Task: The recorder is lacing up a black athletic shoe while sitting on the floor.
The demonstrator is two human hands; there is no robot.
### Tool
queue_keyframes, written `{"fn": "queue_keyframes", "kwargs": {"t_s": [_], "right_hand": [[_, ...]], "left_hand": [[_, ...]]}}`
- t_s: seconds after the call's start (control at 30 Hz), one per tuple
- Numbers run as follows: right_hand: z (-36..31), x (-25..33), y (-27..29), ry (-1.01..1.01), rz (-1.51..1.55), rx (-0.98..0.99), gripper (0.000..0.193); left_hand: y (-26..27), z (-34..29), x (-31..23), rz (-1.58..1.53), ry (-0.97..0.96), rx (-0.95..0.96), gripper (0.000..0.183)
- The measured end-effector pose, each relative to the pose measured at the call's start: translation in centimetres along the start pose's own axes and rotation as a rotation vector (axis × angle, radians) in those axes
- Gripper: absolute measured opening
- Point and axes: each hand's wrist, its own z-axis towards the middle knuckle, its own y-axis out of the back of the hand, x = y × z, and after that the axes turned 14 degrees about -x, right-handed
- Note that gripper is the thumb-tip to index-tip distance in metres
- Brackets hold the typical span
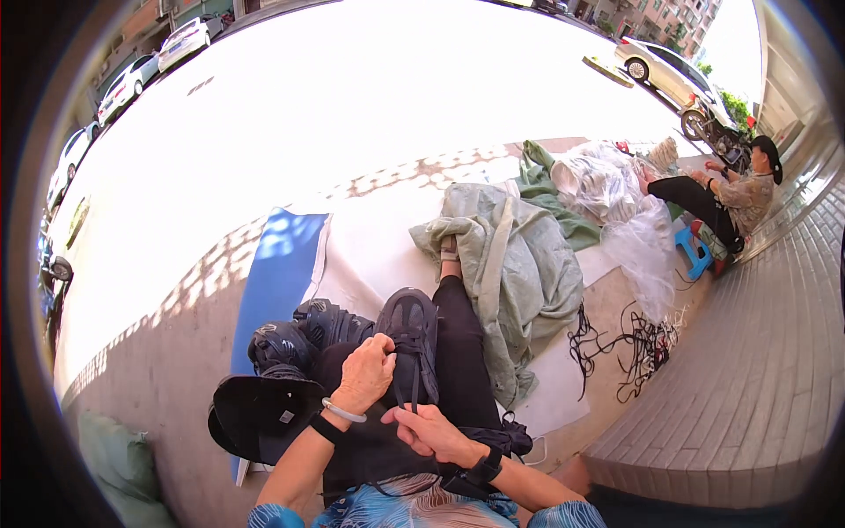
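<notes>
**Two bare hands at the laces of a black shoe**

Taking the shoe as the clock's centre, with twelve toward the top of the view, a black lace-up sports shoe (pixel 411 319) lies over the seated person's black-trousered legs (pixel 466 352), its toe pointing to twelve. The left hand (pixel 365 374) is at eight o'clock, wearing a pale bracelet (pixel 343 411) at the wrist; its fingers are curled nearly closed against the shoe's near edge, and what the fingertips pinch there cannot be told. The right hand (pixel 429 431) is at six o'clock, half curled, with thumb and forefinger brought together on dark flat laces (pixel 407 387) that run down from the shoe. A black wristwatch (pixel 486 464) sits behind it.

At nine o'clock, just beside the legs, more black shoes (pixel 308 330) are bunched together. At eight is a black curved piece with a small pale tag (pixel 264 414), and farther out that way a plump green sack (pixel 123 458).

A blue sheet (pixel 283 251) lies at ten, beside a white sheet (pixel 374 242). A crumpled grey-green woven cloth (pixel 519 273) spreads at two, partly over the other foot. Tangled black cords (pixel 635 352) lie at three. Between two and three are heaped clear plastic bags (pixel 647 251) and a blue plastic stool (pixel 694 255); past them, another person in a black hat (pixel 748 207) sits by the wall.
</notes>
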Motion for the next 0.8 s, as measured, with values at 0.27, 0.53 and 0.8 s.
{"fn": "queue_keyframes", "kwargs": {"t_s": [0.27,0.53,0.8], "right_hand": [[0.1,-0.5,0.0,0.004,-0.022,0.002,0.030],[0.3,3.4,0.9,0.093,-0.096,-0.074,0.030],[-1.9,4.5,3.5,0.053,-0.120,0.076,0.032]], "left_hand": [[-0.6,0.0,0.3,-0.037,-0.087,-0.093,0.013],[-1.7,2.6,2.5,-0.150,-0.044,-0.052,0.011],[-1.7,1.7,4.5,-0.269,0.277,0.174,0.013]]}}
